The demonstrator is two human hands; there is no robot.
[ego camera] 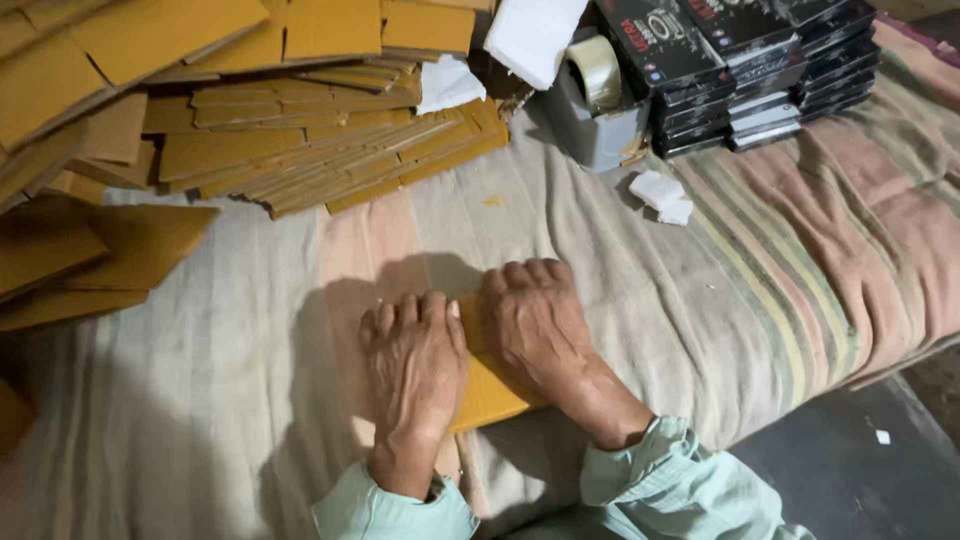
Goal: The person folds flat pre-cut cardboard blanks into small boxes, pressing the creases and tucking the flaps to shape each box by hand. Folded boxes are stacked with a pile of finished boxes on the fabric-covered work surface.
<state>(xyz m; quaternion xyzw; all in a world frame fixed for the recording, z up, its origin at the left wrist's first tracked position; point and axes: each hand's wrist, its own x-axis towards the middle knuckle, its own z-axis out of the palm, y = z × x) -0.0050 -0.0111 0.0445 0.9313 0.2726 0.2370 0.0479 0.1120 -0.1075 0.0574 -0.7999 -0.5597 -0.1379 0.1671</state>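
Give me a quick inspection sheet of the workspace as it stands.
Surface: striped cloth spread over the work area.
Job's things: yellow cardboard piece lies flat under both hands.
Clutter: heap of flat yellow cardboard sheets at the back left; grey tape dispenser; stack of dark boxes; white paper scraps.
Grippers: left hand and right hand press palm-down on the piece, fingers curled.
Cables: nothing seen.
Surroundings: dark floor at lower right.
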